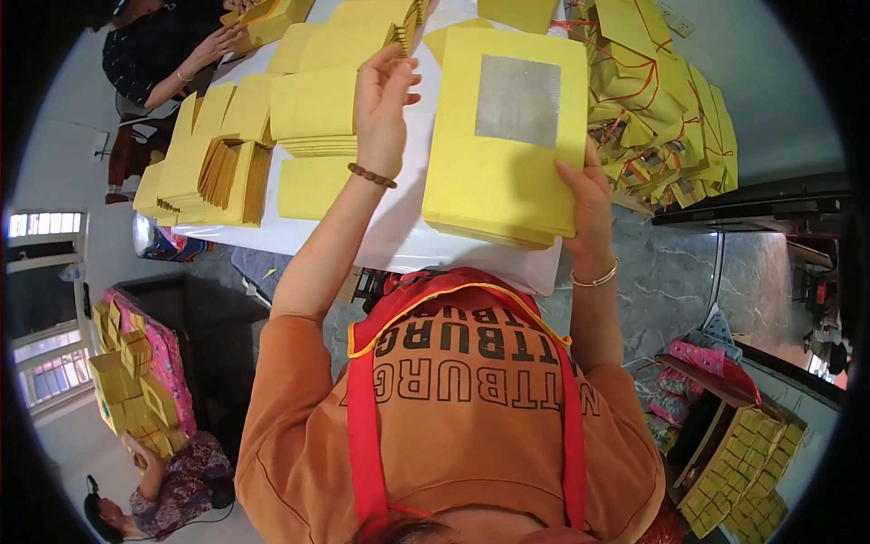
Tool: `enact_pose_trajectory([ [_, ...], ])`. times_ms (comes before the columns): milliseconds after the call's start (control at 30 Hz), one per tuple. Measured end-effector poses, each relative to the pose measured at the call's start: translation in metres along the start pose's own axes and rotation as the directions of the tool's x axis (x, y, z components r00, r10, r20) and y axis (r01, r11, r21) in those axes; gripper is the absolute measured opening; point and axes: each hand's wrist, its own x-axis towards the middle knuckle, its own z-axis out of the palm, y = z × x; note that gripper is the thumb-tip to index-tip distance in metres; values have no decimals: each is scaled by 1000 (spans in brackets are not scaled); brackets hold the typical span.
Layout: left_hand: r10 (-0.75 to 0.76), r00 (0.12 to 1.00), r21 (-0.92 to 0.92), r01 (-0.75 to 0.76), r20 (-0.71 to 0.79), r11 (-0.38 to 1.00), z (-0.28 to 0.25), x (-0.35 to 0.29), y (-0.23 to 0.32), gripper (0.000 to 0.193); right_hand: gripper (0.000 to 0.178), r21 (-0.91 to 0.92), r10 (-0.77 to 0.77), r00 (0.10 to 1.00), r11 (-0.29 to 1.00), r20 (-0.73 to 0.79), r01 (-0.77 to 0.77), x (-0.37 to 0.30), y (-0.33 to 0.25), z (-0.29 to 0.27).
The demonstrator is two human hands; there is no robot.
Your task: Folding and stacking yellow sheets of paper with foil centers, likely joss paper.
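In front of me on the white-covered table (pixel 399 238) stands a thick pile of yellow paper pieces (pixel 494 177), the top one with a greyish rectangular window. My right hand (pixel 589 195) grips the pile's right edge, thumb on top and some fingers hidden. To the left of the pile my left hand (pixel 388 100) is raised, its fingers apart and nothing visible in it. Beside that hand lie folded yellow paper stacks (pixel 313 107), and another yellow stack (pixel 308 189) sits nearer to me. I cannot tell whether the left hand touches any of them.
Fanned yellow folders (pixel 222 172) stand at the table's left edge. A heap of yellow bags with red cords (pixel 666 118) rises at the right. One co-worker's hand (pixel 217 45) is at the far left; another person (pixel 181 476) sits lower left. Bundled yellow pieces (pixel 743 462) fill the lower right.
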Motion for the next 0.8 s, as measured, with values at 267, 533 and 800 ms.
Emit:
enact_pose_trajectory([
  [267, -240, 956, -136, 263, 167, 955, 16, -31, 0, 55, 40, 12, 3, 1000, 1000, -18, -3, 1, 10, 13],
  [533, 85, 960, 102, -116, 268, 988, -12, -20, -7, 63, 36, 50, 48, 997, 998, -67, -45, -4, -3, -5],
  [800, 432, 495, 422, -869, 754, 259, -14, -38, 6, 30, 40, 276, 193, 981, 943, 5, -187, -29, -13, -8],
])
